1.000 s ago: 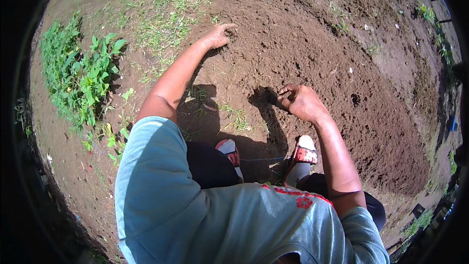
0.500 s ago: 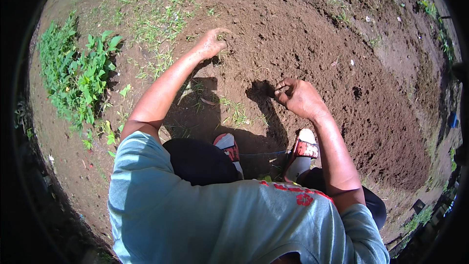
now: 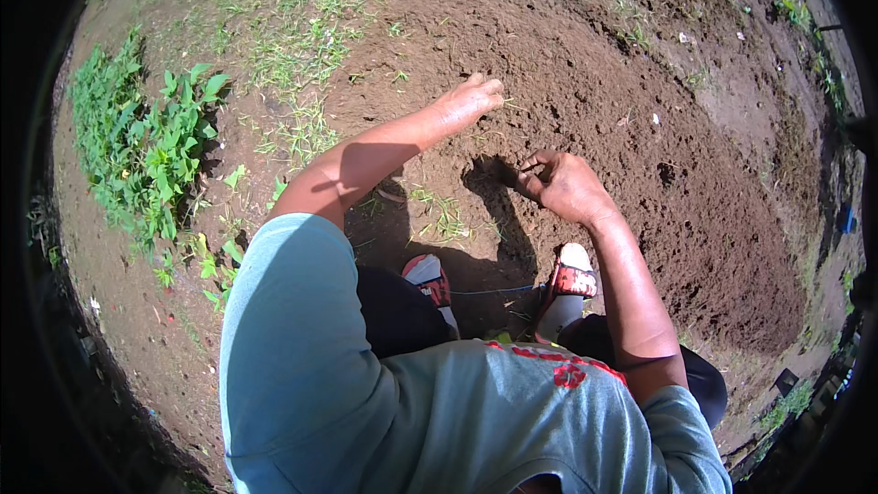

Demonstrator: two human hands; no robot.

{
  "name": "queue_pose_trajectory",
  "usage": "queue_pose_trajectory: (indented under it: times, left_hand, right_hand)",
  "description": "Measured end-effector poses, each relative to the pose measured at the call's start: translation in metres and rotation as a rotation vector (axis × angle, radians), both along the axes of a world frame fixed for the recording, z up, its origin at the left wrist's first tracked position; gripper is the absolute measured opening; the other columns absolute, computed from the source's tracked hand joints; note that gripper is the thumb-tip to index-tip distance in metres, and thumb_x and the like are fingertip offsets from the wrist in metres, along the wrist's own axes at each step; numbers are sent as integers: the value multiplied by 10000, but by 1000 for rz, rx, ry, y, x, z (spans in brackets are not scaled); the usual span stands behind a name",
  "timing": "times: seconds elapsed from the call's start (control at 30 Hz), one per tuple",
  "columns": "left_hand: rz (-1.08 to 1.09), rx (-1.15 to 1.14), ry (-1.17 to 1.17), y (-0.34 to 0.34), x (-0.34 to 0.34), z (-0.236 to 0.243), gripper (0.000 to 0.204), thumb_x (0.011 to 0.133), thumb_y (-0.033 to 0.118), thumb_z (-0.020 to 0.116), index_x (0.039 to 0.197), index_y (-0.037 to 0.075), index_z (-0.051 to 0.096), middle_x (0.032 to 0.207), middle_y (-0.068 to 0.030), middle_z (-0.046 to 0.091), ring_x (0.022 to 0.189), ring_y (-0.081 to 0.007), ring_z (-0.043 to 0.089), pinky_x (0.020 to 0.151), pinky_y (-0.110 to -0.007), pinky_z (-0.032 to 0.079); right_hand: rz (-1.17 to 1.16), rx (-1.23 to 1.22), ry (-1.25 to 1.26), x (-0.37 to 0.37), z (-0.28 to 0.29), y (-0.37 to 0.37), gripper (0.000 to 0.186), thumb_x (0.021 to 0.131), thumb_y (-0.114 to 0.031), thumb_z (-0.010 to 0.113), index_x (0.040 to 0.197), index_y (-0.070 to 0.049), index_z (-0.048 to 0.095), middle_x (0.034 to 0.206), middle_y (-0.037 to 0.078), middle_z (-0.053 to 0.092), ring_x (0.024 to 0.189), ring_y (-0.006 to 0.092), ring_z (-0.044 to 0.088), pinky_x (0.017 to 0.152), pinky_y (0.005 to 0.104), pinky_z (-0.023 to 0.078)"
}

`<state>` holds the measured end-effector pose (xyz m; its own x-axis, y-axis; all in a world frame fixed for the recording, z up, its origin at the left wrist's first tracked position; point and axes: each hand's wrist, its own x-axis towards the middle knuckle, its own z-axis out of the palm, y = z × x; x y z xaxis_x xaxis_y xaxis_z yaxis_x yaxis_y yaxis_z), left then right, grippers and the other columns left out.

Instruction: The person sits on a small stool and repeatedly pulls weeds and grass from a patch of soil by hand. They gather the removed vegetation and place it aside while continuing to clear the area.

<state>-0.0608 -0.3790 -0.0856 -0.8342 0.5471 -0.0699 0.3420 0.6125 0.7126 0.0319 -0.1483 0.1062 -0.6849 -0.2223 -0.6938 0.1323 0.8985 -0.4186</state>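
Observation:
My left hand [image 3: 471, 101] is closed over the brown loose soil [image 3: 585, 64], its fingers curled downward. A thin pale-green strand, like a blade of grass [image 3: 510, 104], shows right beside its fingertips; I cannot tell whether the hand grips it. Nearer to me on the right, my right hand [image 3: 569, 188] is held with thumb and fingers bent together in a pinch, just above the ground. Whatever lies between those fingertips is hidden. The dark shadow of that hand falls on the soil to its left. Both hands are bare and dusted with soil.
Short grass tufts [image 3: 444, 217] grow between the hands and my feet. My left sandal [image 3: 427, 276] and right sandal [image 3: 573, 276] stand on the ground, a thin blue string [image 3: 494, 291] running between them. A leafy green plant [image 3: 165, 160] spreads at the left.
My left hand has swung to the right across the soil, from the grassy edge toward the middle, and its fingers look more curled. My right hand has barely moved.

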Motion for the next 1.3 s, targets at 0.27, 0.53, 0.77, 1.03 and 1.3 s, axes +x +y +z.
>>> queue_pose_trajectory:
  times: [0.27,0.53,0.77,1.03,1.3]
  left_hand:
    - [-393,-316,282,-52,74,15,501,844,26,696,1283,267,690,1599,-87,407,1444,-388,415,1129,-546,459]
    - [168,112,-562,-130,-23,2,318,963,156,683,1267,64,661,1285,-179,682,1185,-375,643,1024,-423,497]
    - [327,-471,-136,-158,39,13,822,830,268,849,1523,362,417,1708,-174,119,1479,-569,265,1126,-633,443]
    - [311,-325,-103,-152,12,18,450,786,19,782,1231,45,716,1305,-159,695,1274,-293,625,1059,-383,507]
    - [407,-169,-141,-92,-11,71,578,967,377,751,1394,30,574,1304,-174,685,1234,-281,637,1073,-407,494]
  right_hand:
    - [-3,-40,-35,-3,0,-2,364,898,-372,739,1162,-123,760,969,205,769,984,334,749,956,427,570]
    - [-71,-66,-7,-1,-11,5,353,884,-351,749,1141,-110,760,947,214,762,964,336,749,938,426,572]
    - [-87,-125,1,-4,-18,11,349,870,-346,746,1125,-107,763,899,208,756,937,329,751,908,427,569]
    - [-54,-83,-12,-6,-5,4,355,897,-343,742,1143,-87,751,974,196,771,993,325,749,953,423,565]
    - [-99,-171,-9,-7,-21,18,301,872,-286,753,1107,-99,767,895,172,768,895,291,753,883,398,576]
